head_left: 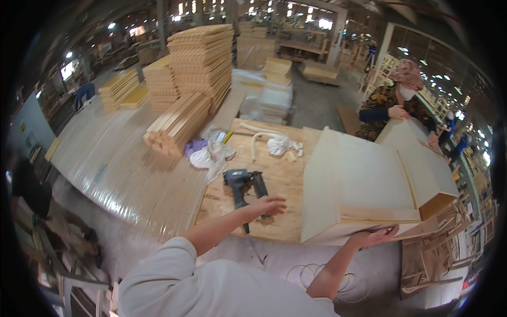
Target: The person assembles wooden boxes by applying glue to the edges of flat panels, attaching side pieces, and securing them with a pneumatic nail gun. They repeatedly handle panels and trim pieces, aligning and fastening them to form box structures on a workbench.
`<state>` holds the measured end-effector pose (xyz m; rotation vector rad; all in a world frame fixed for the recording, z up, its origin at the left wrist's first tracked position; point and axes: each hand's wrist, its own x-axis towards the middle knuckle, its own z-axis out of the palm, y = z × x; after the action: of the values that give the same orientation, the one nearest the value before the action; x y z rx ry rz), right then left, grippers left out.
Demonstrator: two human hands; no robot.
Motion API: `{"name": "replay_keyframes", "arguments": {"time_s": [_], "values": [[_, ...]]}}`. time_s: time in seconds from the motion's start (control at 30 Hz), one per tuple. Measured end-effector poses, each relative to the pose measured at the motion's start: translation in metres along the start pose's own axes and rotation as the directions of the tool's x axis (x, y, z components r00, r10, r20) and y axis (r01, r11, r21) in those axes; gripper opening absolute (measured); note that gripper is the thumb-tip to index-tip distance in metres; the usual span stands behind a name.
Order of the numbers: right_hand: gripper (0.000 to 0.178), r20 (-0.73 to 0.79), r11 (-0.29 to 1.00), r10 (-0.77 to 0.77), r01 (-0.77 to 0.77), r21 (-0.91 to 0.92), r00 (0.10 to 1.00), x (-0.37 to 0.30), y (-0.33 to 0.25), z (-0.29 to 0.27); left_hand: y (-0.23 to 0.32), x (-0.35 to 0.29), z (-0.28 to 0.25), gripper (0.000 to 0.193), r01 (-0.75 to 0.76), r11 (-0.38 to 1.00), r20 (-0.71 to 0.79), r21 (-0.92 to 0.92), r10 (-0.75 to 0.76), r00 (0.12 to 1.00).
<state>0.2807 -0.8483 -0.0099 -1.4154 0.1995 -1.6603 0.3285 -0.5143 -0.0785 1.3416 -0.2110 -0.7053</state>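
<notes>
My left hand [268, 205] hovers over the plywood worktop, fingers stretched out and holding nothing. Just beside it a black nail gun [240, 182] lies on its side, partly covered by my hand and forearm. On the right, my right hand [372, 236] lies with extended fingers against the near side of a pale wooden box-like piece [364, 169]. That piece rests at the right of the worktop. Against its far right side is a second, narrower wooden box [422, 164], which a person in a patterned top [393, 100] touches with both hands.
White cloths [211, 156] and a curved cream tube [256, 142] lie on the plywood worktop [280, 211]. Bundled wood strips [177, 124] and tall board stacks [200, 63] stand on the film-wrapped surface [121, 158] at left. A coiled hose [343, 285] lies on the floor.
</notes>
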Motion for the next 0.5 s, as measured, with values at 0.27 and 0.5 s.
{"name": "replay_keyframes", "arguments": {"time_s": [0.27, 0.5], "values": [[0.052, -0.289, 0.999, -0.048, 0.052, 0.006, 0.956, 0.031, 0.0, 0.073, -0.079, -0.151, -0.032, 0.051, 0.059, 0.994, -0.232, -0.087, -0.078, 0.969], [0.023, 0.77, 0.924, -0.297, -0.033, 0.38, 0.565, -0.195, -0.122, 0.214, -0.129, -0.264, -0.041, 0.044, -0.038, 0.979, -0.691, -0.202, -0.115, 0.713]]}}
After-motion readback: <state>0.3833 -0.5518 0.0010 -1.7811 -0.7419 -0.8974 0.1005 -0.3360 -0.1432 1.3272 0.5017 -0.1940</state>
